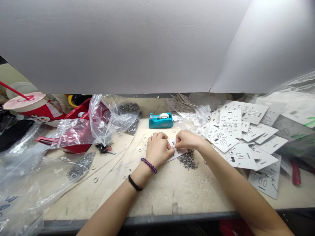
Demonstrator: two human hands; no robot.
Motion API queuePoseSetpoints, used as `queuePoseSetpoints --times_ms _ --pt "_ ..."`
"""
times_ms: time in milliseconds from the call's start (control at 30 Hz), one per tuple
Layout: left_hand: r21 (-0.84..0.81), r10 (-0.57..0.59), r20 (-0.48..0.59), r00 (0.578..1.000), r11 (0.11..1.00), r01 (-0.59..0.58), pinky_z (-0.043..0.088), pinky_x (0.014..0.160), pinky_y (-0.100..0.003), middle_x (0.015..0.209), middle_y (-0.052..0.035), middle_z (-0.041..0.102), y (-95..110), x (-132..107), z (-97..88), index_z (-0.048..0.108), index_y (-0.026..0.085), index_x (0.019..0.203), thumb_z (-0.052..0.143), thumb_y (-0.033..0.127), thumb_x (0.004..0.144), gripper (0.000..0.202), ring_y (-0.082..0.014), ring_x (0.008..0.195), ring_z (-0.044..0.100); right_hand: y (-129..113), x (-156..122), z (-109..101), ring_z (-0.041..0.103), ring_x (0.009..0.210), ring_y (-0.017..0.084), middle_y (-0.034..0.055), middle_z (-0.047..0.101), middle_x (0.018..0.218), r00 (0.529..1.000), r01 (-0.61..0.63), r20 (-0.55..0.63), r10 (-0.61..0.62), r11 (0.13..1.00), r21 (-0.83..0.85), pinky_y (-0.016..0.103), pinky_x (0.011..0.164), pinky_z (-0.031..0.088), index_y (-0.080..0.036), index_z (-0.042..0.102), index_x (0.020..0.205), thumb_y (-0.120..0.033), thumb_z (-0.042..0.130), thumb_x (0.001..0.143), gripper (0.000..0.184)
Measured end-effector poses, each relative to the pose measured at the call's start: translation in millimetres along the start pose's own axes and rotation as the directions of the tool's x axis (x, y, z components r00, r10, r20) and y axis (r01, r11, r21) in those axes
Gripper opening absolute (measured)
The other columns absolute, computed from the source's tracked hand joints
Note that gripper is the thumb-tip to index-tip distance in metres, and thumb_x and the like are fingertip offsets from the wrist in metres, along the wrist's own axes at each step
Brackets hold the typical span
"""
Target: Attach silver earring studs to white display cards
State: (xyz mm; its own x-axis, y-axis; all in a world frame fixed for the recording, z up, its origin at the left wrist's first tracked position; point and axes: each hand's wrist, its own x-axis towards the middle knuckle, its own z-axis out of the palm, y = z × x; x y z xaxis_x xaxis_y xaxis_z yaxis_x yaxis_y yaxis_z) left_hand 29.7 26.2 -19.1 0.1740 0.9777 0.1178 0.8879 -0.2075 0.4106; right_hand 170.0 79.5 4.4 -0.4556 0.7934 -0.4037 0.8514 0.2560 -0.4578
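- Closest to me, the dark front edge of the table [172, 193] ran beneath my bare forearms; a black band [135, 183] and a purple beaded bracelet [149, 165] circled my left wrist.
- To my left, clear plastic [24, 178] spread over the tabletop, small metal pieces [80, 166] showing at its corner, with two metal rings [95, 180] lying loose just beside it.
- At far right, a red-handled object [296, 172], partly blurred, lay near the table's end.
- A loose pile of small metal parts [188, 160] sat just beside the white card [180, 153], on its right.
- That card lay at mid-table, between and partly under my hands.
- My left hand [159, 148] rested on the card with bent fingers; I could not tell whether they gripped it.
- My right hand [185, 140] met the card from the other side, fingers curled in; whatever they may have pinched was hidden.
- Dark keys [105, 148] lay well to my left, while printed cards [230, 123] bearing metal pieces overlapped in a heap on my right.
- Beyond my hands stood a teal tape dispenser [161, 121].
- Left of it, a clear bag [100, 121] slumped against a red tray [80, 109], near a red-and-white cup [36, 109] with a red straw [14, 90].
- A broad white panel [123, 46] rose behind everything.
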Motion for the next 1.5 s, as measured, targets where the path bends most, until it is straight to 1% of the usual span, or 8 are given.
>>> queuePoseSetpoints --times_ms 133,267,433,633,800,1200,1367,1500 --pt "0.034 0.026 0.012 1.0 0.999 -0.027 0.037 0.08 -0.042 0.097 -0.0066 0.059 0.8 -1.7 -2.5 0.059 0.017 0.061 0.052 0.023 0.07 0.013 -0.0264 0.096 0.046 -0.9 2.2 -12.1 0.045 0.041 0.011 0.0016 0.049 0.039 0.993 -0.009 0.116 0.01 1.0 -0.01 0.023 0.043 0.032 -0.016 0.047 0.038 -0.023 0.058 0.064 0.03" --pt "0.065 0.03 -0.035 0.999 0.998 -0.028 0.038 0.08 -0.04 0.094 -0.0088 0.057 -3.9 -5.2 -6.3 0.058 0.014 0.087 0.056 0.031 0.071 0.023 -0.0263 0.095 0.045 -1.4 -3.9 -13.2 0.046 0.044 0.012 0.0025 0.051 0.042 0.999 -0.019 0.028 0.019 1.0 -0.014 0.024 0.045 0.032 -0.016 0.047 0.04 -0.025 0.062 0.064 0.03" --pt "0.056 0.128 -0.021 0.992 0.99 -0.127 0.03 0.092 -0.045 0.109 -0.0087 0.055 -13.8 -9.7 -11.1 0.057 0.016 0.097 0.055 0.035 0.076 0.028 -0.029 0.112 0.037 7.5 -16.4 -2.6 0.052 0.055 0.011 0.0027 0.059 0.068 0.994 0.037 -0.108 -0.025 0.993 0.112 0.021 0.047 0.037 -0.015 0.056 0.074 -0.029 0.053 0.075 0.014" --pt "-0.108 0.128 0.02 0.992 0.986 -0.125 0.03 0.093 -0.044 0.1 -0.0051 0.06 -17.2 -7.6 -20.8 0.052 0.018 0.098 0.053 0.03 0.079 0.022 -0.0235 0.102 0.049 19.0 -25.7 10.7 0.055 0.077 0.014 0.005 0.054 0.091 0.946 0.198 -0.322 -0.033 0.847 0.494 0.027 0.064 0.047 -0.018 0.045 0.111 -0.04 0.058 0.074 0.044" --pt "-0.214 0.137 0.066 0.988 0.97 -0.12 0.038 0.083 -0.039 0.098 -0.0056 0.062 -15.4 -8.3 -28.1 0.049 0.02 0.103 0.052 0.032 0.078 0.028 -0.0222 0.09 0.056 13.9 -22.1 19.6 0.055 0.078 0.014 0.0036 0.055 0.087 0.975 0.224 -0.146 -0.169 0.723 0.654 0.027 0.065 0.046 -0.016 0.048 0.102 -0.032 0.059 0.074 0.035" --pt "-0.257 0.013 0.059 0.998 0.966 0.003 0.036 0.056 -0.024 0.064 0.0005 0.059 -7.1 -14.0 -35.8 0.053 0.017 0.066 0.052 0.04 0.075 0.024 -0.0153 0.064 0.054 -7.6 -35.8 22.7 0.052 0.068 0.012 -0.0003 0.056 0.073 0.888 0.392 -0.403 -0.219 0.821 0.416 0.021 0.059 0.04 -0.017 0.052 0.084 -0.025 0.055 0.076 0.011" --pt "-0.452 0.127 0.283 0.951 0.892 0.015 0.044 0.062 -0.025 0.088 -0.003 0.063 -19.4 -15.4 -60.4 0.055 0.018 0.094 0.051 0.041 0.077 0.029 -0.0169 0.077 0.058 -8.0 -36.9 17.5 0.056 0.079 0.015 0.003 0.059 0.088 0.923 0.366 -0.309 -0.229 0.767 0.527 0.024 0.064 0.045 -0.018 0.051 0.094 -0.031 0.053 0.08 0.02" --pt "-0.296 0.049 0.165 0.985 0.955 0.002 0.044 0.083 -0.033 0.117 -0.0098 0.054 -41.7 2.8 -84.4 0.045 0.016 0.118 0.042 0.043 0.083 0.044 -0.0214 0.104 0.051 -2.7 -29.5 14.2 0.053 0.101 0.02 0.007 0.056 0.112 0.936 0.306 -0.283 -0.211 0.885 0.351 0.035 0.084 0.044 -0.018 0.05 0.108 -0.035 0.05 0.081 0.032"
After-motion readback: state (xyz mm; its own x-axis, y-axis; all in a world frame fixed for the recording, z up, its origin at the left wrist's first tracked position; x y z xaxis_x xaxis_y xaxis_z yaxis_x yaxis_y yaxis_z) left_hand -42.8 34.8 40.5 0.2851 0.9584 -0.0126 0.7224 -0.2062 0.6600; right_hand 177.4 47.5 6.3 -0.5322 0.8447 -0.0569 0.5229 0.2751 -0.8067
